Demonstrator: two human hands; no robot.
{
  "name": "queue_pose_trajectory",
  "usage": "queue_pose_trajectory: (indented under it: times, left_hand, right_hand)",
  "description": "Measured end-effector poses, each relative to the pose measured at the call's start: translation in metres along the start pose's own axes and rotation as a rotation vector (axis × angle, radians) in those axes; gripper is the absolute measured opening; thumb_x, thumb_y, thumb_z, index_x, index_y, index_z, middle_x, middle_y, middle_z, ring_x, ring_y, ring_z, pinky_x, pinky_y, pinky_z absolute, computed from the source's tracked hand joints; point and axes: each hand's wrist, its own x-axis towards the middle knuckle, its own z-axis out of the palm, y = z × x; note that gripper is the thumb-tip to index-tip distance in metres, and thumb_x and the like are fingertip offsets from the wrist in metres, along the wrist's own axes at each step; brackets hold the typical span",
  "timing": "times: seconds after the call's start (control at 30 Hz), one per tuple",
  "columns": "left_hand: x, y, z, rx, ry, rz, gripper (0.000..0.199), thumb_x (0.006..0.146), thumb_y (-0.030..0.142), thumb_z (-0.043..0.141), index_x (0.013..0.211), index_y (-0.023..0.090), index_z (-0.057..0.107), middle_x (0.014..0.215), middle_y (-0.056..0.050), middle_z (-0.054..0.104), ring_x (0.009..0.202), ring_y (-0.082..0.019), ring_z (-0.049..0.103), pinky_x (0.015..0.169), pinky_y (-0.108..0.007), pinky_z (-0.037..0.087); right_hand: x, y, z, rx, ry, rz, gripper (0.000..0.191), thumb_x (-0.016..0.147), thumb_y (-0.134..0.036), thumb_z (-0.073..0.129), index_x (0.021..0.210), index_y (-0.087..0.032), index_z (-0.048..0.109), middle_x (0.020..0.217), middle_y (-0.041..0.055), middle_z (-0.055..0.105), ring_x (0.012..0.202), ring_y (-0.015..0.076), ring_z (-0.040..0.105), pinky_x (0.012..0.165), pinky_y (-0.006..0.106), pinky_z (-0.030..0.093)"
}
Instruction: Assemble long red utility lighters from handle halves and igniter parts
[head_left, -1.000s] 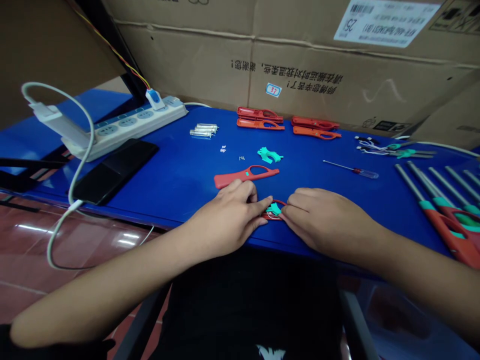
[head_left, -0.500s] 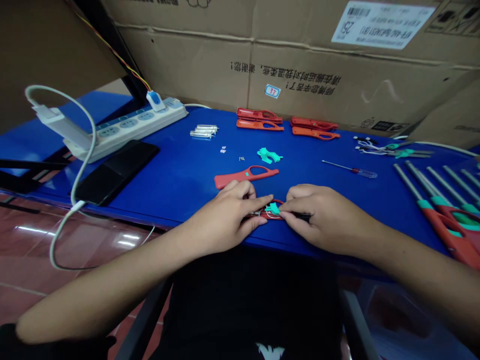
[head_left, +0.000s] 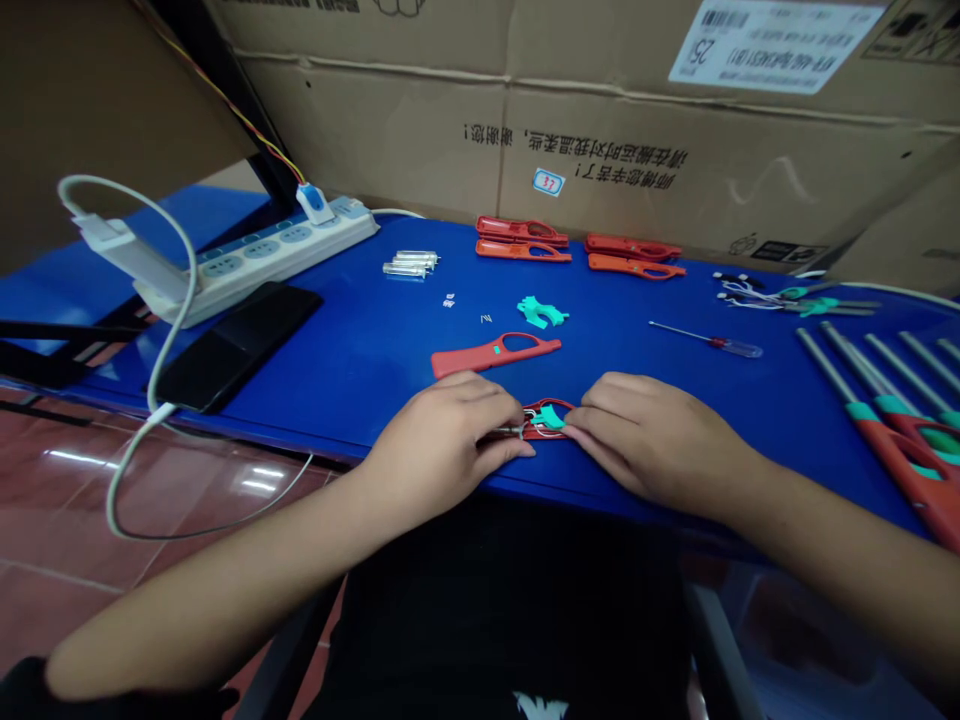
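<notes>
A red lighter casing half (head_left: 536, 434) lies near the table's front edge, with a teal part (head_left: 550, 417) and white wires inside it. My left hand (head_left: 457, 435) closes on its left end, thumb along the near side. My right hand (head_left: 645, 435) pinches its right end, fingertips beside the teal part. What sits under the fingers is hidden. Just behind, a red casing half (head_left: 480, 355) lies flat. Farther back are a teal piece (head_left: 542, 311), small pins (head_left: 486, 319) and tiny white pieces (head_left: 448, 300).
A screwdriver (head_left: 705, 338) lies to the right, near wired parts (head_left: 750, 292) and several long-tubed lighters (head_left: 900, 450). Red casings (head_left: 523, 249) line the back by a cardboard box (head_left: 375, 130). A power strip (head_left: 262, 250) and black phone (head_left: 240, 345) are at left.
My left index finger has drawn back from the teal part, uncovering more of the casing. My right fingers have shifted slightly and now rest at the casing's right end.
</notes>
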Motion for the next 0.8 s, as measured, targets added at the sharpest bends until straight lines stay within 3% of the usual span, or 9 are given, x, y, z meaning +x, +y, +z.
queue_pose_trajectory:
  times: [0.13, 0.23, 0.43, 0.6, 0.8]
  left_hand:
    - [-0.010, 0.000, 0.000, 0.046, 0.094, 0.050, 0.018, 0.093, 0.027, 0.066, 0.107, 0.020, 0.075, 0.110, -0.005, 0.076, 0.105, -0.021, 0.070, 0.101, -0.042, 0.053]
    - [-0.016, 0.001, 0.001, 0.064, 0.126, 0.031, 0.021, 0.094, 0.023, 0.064, 0.110, 0.020, 0.076, 0.115, -0.006, 0.075, 0.108, -0.023, 0.070, 0.100, -0.045, 0.055]
    - [-0.023, 0.004, 0.004, 0.052, 0.134, 0.001, 0.025, 0.094, 0.020, 0.061, 0.116, 0.019, 0.074, 0.122, -0.007, 0.073, 0.111, -0.024, 0.067, 0.099, -0.046, 0.056]
    - [-0.029, 0.004, 0.006, 0.110, 0.103, 0.006, 0.031, 0.095, 0.018, 0.058, 0.124, 0.019, 0.069, 0.129, -0.005, 0.069, 0.119, -0.025, 0.064, 0.102, -0.047, 0.055]
    - [-0.035, 0.002, 0.000, 0.202, -0.046, 0.022, 0.043, 0.097, 0.018, 0.051, 0.139, 0.023, 0.057, 0.143, -0.003, 0.058, 0.135, -0.027, 0.053, 0.111, -0.055, 0.046]
  right_hand:
    - [0.000, 0.003, 0.000, 0.109, -0.035, 0.011, 0.028, 0.100, -0.021, 0.045, 0.098, -0.010, 0.072, 0.085, 0.0107, 0.065, 0.081, 0.0205, 0.054, 0.075, 0.035, 0.046]
    - [0.001, 0.003, -0.001, 0.195, -0.040, 0.020, 0.027, 0.099, -0.019, 0.046, 0.099, -0.010, 0.072, 0.088, 0.0112, 0.064, 0.084, 0.0211, 0.055, 0.077, 0.036, 0.047]
    - [-0.001, 0.003, 0.005, 0.302, 0.068, 0.069, 0.022, 0.097, -0.018, 0.051, 0.093, -0.011, 0.072, 0.083, 0.0090, 0.063, 0.076, 0.0182, 0.052, 0.071, 0.033, 0.046]
    - [-0.004, 0.000, 0.007, 0.165, 0.055, -0.016, 0.022, 0.097, -0.018, 0.051, 0.095, -0.009, 0.072, 0.082, 0.0094, 0.064, 0.076, 0.0196, 0.051, 0.072, 0.034, 0.045]
    - [0.002, -0.003, -0.002, -0.022, -0.035, -0.071, 0.026, 0.098, -0.015, 0.046, 0.088, -0.012, 0.070, 0.077, 0.0073, 0.060, 0.073, 0.0198, 0.047, 0.069, 0.034, 0.039]
